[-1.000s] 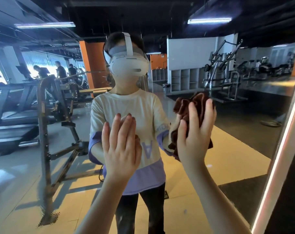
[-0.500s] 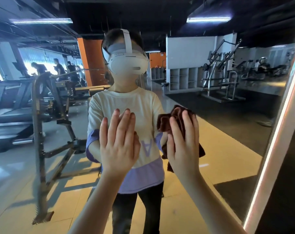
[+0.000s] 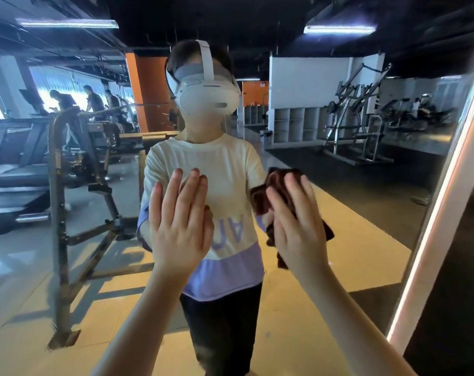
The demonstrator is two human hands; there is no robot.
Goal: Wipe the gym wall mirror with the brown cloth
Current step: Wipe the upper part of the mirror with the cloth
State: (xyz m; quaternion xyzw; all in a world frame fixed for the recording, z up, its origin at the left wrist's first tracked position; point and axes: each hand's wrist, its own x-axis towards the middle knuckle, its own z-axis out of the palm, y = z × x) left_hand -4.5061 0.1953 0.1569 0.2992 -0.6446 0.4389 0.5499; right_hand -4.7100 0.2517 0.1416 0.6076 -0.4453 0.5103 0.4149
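While the right hand (image 3: 298, 232) presses the brown cloth (image 3: 271, 191) flat-fingered on the mirror (image 3: 366, 213), right of centre, and the left hand (image 3: 180, 229) rests spread beside it, wiping seems under way, with much surface likely left.

Mirror (image 3: 366, 213): straight ahead, edge strip (image 3: 434, 226) running up its right side
Left hand (image 3: 180, 226): on the glass, left of the right hand, apart from it
Right hand (image 3: 298, 226): over the cloth (image 3: 268, 191), cloth between palm and glass
Reflection, left: rack (image 3: 59, 213) in front, treadmills (image 3: 13, 169) behind it
Reflection, right: cubby shelves (image 3: 295, 123) far back, weight machine (image 3: 358, 118) right of them
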